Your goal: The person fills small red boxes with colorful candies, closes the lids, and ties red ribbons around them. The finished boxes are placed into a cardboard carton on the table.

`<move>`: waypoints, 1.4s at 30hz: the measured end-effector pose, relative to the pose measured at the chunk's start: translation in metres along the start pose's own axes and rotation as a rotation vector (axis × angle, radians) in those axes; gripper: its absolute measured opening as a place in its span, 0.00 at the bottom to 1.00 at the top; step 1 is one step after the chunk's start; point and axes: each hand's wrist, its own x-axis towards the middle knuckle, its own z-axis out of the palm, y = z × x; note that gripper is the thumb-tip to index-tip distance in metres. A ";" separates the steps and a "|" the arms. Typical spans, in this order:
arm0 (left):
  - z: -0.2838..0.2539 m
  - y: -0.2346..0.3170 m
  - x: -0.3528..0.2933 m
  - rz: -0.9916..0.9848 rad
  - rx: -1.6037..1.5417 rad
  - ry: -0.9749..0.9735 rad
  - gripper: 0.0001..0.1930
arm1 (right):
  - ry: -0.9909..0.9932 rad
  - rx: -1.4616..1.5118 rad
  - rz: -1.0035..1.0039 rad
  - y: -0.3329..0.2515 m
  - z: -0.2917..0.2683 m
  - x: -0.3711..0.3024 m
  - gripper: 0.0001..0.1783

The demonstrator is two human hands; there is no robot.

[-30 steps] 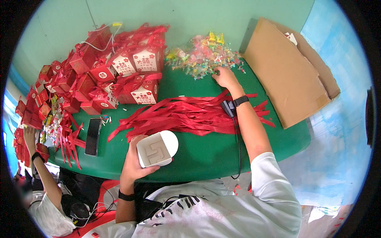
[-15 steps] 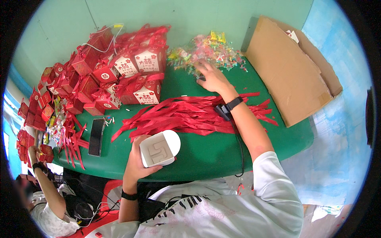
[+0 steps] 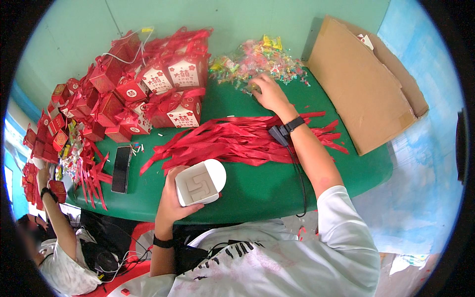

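My left hand [image 3: 170, 200] grips a small white paper box [image 3: 198, 186] from its left side, near the front of the table. The box is open at the top with a rounded flap on its right, and its folded bottom shows inside without contents. My right hand [image 3: 271, 94] is at the near edge of a pile of wrapped candies [image 3: 272, 59], fingers curled inward. What lies between its fingertips is too small and hidden to name. Between my hands lies a bundle of red ribbons [image 3: 227, 141].
Red and white gift boxes [image 3: 183, 74] tied with ribbon are heaped at the back left. A phone [image 3: 121, 170] lies left on the green table [image 3: 257, 190]. A cardboard box [image 3: 361, 89] leans at the right. Another person's arm [image 3: 62, 218] reaches in at the far left.
My right hand has drawn slightly back toward me, and its fingers have curled in from a more spread pose. The white paper box stays in my left hand, almost unmoved.
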 end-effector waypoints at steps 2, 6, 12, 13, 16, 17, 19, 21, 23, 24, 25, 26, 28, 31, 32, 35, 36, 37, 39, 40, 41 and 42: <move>-0.001 0.000 0.000 -0.004 -0.016 0.003 0.57 | 0.008 -0.004 -0.003 -0.004 -0.001 0.000 0.22; -0.001 0.002 -0.001 -0.015 -0.036 0.004 0.57 | -0.005 -0.111 -0.080 -0.007 0.002 -0.005 0.25; -0.002 0.000 0.001 0.018 0.007 -0.005 0.57 | -0.070 -0.019 -0.112 0.007 0.006 -0.002 0.25; -0.001 -0.001 0.000 0.007 -0.012 -0.002 0.57 | -0.096 0.015 -0.090 0.006 0.005 -0.001 0.25; -0.001 -0.002 0.001 0.002 -0.034 -0.007 0.57 | -0.087 -0.021 -0.067 0.004 0.004 -0.001 0.25; -0.002 -0.002 0.001 0.008 -0.019 -0.011 0.57 | -0.079 0.005 -0.051 0.002 0.004 -0.001 0.26; -0.001 -0.002 -0.002 -0.001 -0.020 -0.006 0.57 | -0.065 0.057 -0.018 -0.003 0.003 -0.001 0.26; 0.000 0.000 0.000 -0.021 -0.051 0.007 0.56 | -0.007 0.064 -0.062 0.001 0.002 -0.001 0.27; -0.002 -0.001 -0.001 -0.010 -0.013 -0.006 0.57 | 0.047 0.054 -0.085 0.002 0.002 0.001 0.27; -0.002 -0.003 -0.002 -0.006 0.006 -0.012 0.57 | 0.072 0.042 -0.085 0.001 0.001 0.002 0.27; -0.002 -0.003 -0.003 -0.010 -0.015 -0.006 0.57 | 0.097 0.029 -0.085 0.001 0.001 0.004 0.26; -0.002 -0.003 -0.002 -0.011 -0.037 -0.001 0.57 | 0.095 0.023 -0.110 0.004 0.003 0.005 0.26; -0.001 -0.004 0.000 -0.002 -0.052 -0.003 0.57 | 0.093 0.009 -0.158 0.013 0.006 0.006 0.24; -0.002 -0.004 0.000 0.018 -0.024 -0.018 0.57 | 0.106 0.033 -0.131 0.019 0.009 0.005 0.23; -0.002 -0.002 0.002 0.015 -0.013 -0.019 0.57 | 0.140 0.039 -0.113 0.016 0.009 0.007 0.23; -0.001 0.008 0.000 -0.015 -0.046 -0.008 0.57 | 0.204 0.145 -0.052 -0.021 -0.015 0.021 0.22; 0.001 0.009 0.000 -0.024 -0.069 -0.002 0.57 | 0.209 0.231 -0.021 -0.035 -0.026 0.026 0.22; 0.001 0.010 0.000 -0.031 -0.094 0.004 0.57 | 0.215 0.314 0.011 -0.049 -0.039 0.033 0.23; -0.001 0.010 -0.003 -0.023 -0.066 0.005 0.57 | 0.155 0.525 -0.052 -0.092 -0.063 0.036 0.23; 0.001 0.011 -0.002 -0.030 -0.089 0.009 0.57 | 0.129 0.620 -0.078 -0.113 -0.076 0.032 0.23; 0.002 0.010 0.000 -0.035 -0.112 0.009 0.57 | 0.035 0.660 -0.141 -0.131 -0.087 0.025 0.24; 0.003 0.008 0.001 -0.027 -0.107 0.008 0.57 | -0.057 0.700 -0.204 -0.150 -0.097 0.015 0.25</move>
